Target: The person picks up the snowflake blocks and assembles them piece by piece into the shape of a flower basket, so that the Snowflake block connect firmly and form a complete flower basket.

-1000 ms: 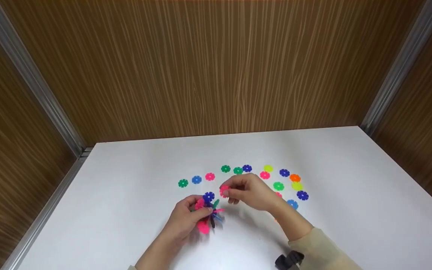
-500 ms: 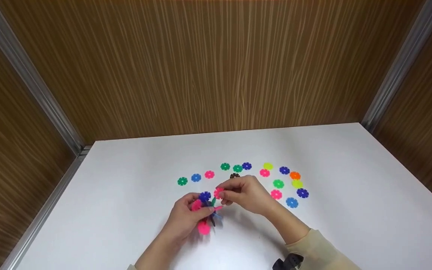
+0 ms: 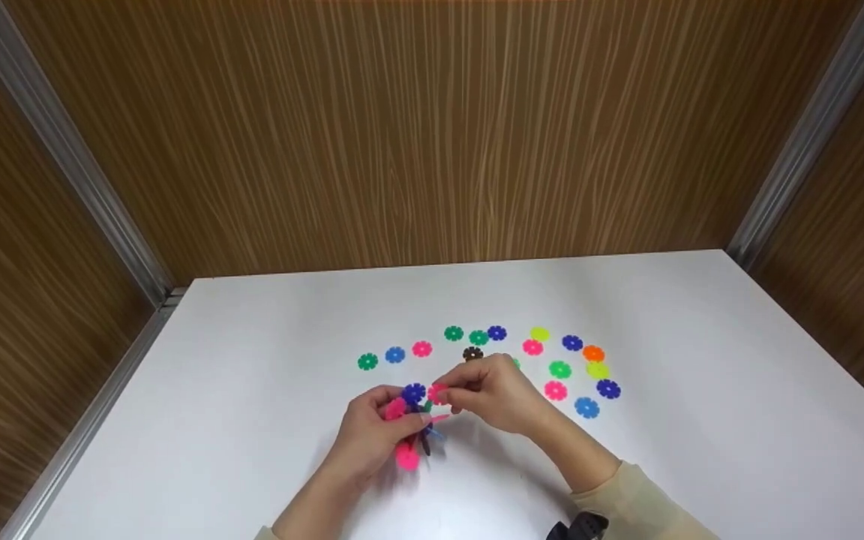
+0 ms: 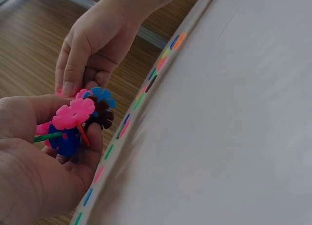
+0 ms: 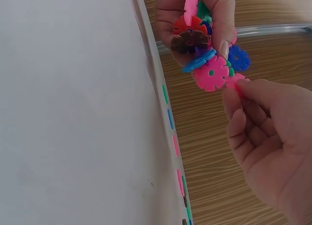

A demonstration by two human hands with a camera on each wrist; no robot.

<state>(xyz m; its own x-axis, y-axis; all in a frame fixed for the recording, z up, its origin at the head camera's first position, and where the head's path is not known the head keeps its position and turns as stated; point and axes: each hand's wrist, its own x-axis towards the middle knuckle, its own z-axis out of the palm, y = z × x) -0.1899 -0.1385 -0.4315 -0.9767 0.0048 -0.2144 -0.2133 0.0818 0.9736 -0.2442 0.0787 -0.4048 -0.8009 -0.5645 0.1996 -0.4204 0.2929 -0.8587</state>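
Note:
My left hand [image 3: 376, 431] grips a cluster of interlocking plastic snowflake discs [image 4: 73, 114], slotted into one another at angles. Pink, blue, brown, red and green discs show in it. Between thumb and forefinger, my right hand [image 3: 496, 394] pinches a single pink disc [image 5: 236, 81]. That disc is right at the edge of a green disc [image 5: 230, 69] on the cluster, on the side near the dark blue disc [image 5: 239, 58]. Part of the cluster is hidden behind the left fingers and thumb.
Loose discs lie flat in an arc on the white table [image 3: 252, 375], including a green disc [image 3: 367, 361], a brown disc [image 3: 472, 354], an orange disc [image 3: 593, 353] and a light blue disc [image 3: 586, 407]. A wood-patterned wall [image 3: 432, 135] rises behind the table.
My right hand has moved left and slightly down, bringing the pink disc against the cluster. The left hand has stayed nearly in place with the cluster.

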